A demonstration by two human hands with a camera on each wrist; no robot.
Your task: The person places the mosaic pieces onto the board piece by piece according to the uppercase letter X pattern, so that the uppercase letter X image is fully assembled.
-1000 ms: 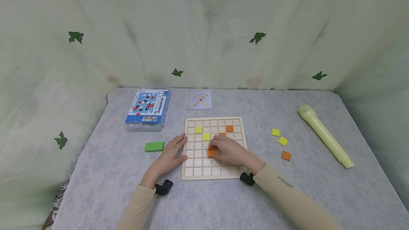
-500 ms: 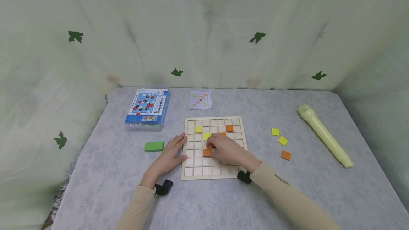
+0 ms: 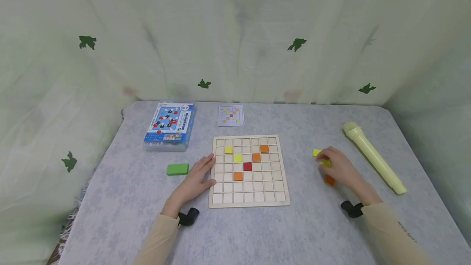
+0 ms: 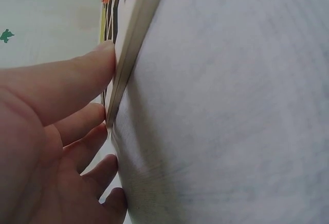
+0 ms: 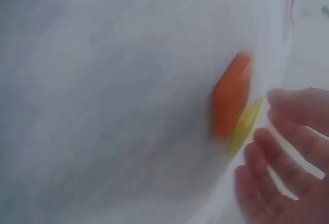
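My left hand (image 3: 196, 178) steadies the left edge of a wooden grid board (image 3: 248, 205), fingers extended; in the left wrist view its thumb (image 4: 77, 80) touches the board's side. On the board a red tile (image 3: 247, 166) lies near the centre, with yellow tiles (image 3: 237, 158) to its upper left and orange tiles (image 3: 256, 157) to its upper right and lower left. Off to the right, my right hand (image 3: 339, 169) hovers at loose tiles, fingers slightly bent. The right wrist view shows a yellow tile (image 5: 245, 127) by its fingertips and an orange tile (image 5: 232, 98) beyond, neither pinched.
A printed pattern card (image 3: 231, 115) lies behind the board. A blue boxed set (image 3: 170, 126) stands at the back left, and a green block (image 3: 178, 169) sits left of the board. On the far right lies a pale yellow microphone-shaped tube (image 3: 374, 156).
My right hand has left the board and moved right to the loose tiles. The lower orange tile shifted slightly left, and the red tile is now uncovered. My left hand stays put.
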